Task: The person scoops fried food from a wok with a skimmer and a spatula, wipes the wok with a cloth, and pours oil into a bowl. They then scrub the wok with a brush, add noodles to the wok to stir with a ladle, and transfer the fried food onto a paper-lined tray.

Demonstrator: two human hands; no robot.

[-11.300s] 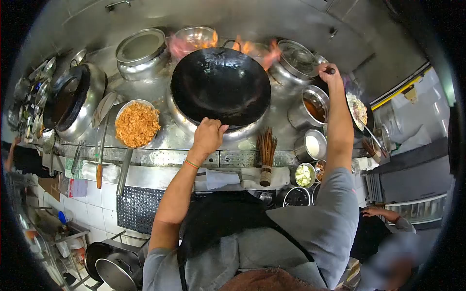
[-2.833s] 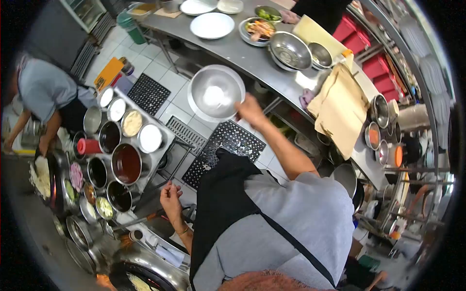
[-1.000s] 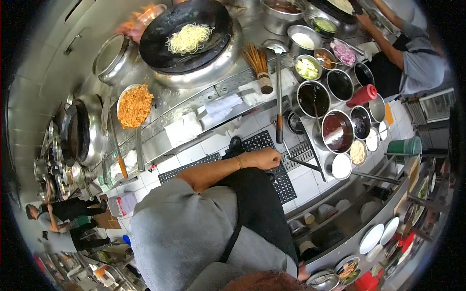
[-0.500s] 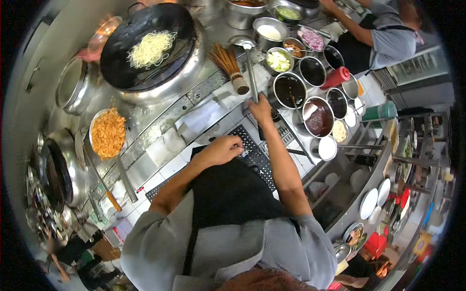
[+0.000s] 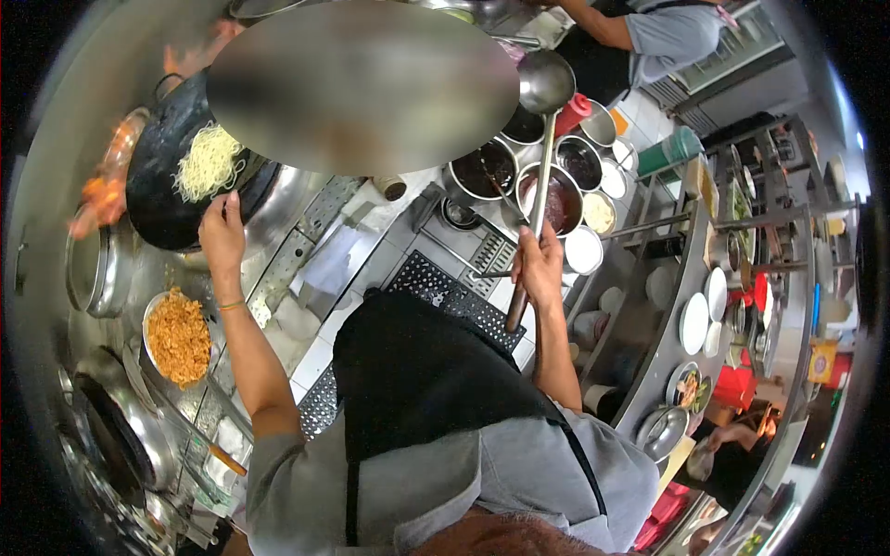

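Note:
My right hand (image 5: 540, 264) is wrapped round the handle of a metal ladle (image 5: 547, 82), whose bowl is raised beyond the sauce pots. Under the ladle's shaft is a pot of dark red sauce (image 5: 562, 206). My left hand (image 5: 222, 232) is at the near right side of a black wok (image 5: 153, 185), its fingers just below a heap of pale noodles (image 5: 209, 165). Whether those fingers hold anything is too small to tell. A large blurred oval hides the area beyond the wok's right side.
Flames (image 5: 104, 195) rise left of the wok. A bowl of orange-brown food (image 5: 178, 341) stands nearer me. More pots, among them one of dark sauce (image 5: 482, 171), and a red bottle (image 5: 573, 113) are at the right. A co-worker (image 5: 672, 42) stands beyond; shelves (image 5: 649, 371) line the right.
My left hand has moved from before my apron to the wok. My right hand has lifted the ladle and shifted it right, over the pots. The view has turned, and a blurred oval now covers part.

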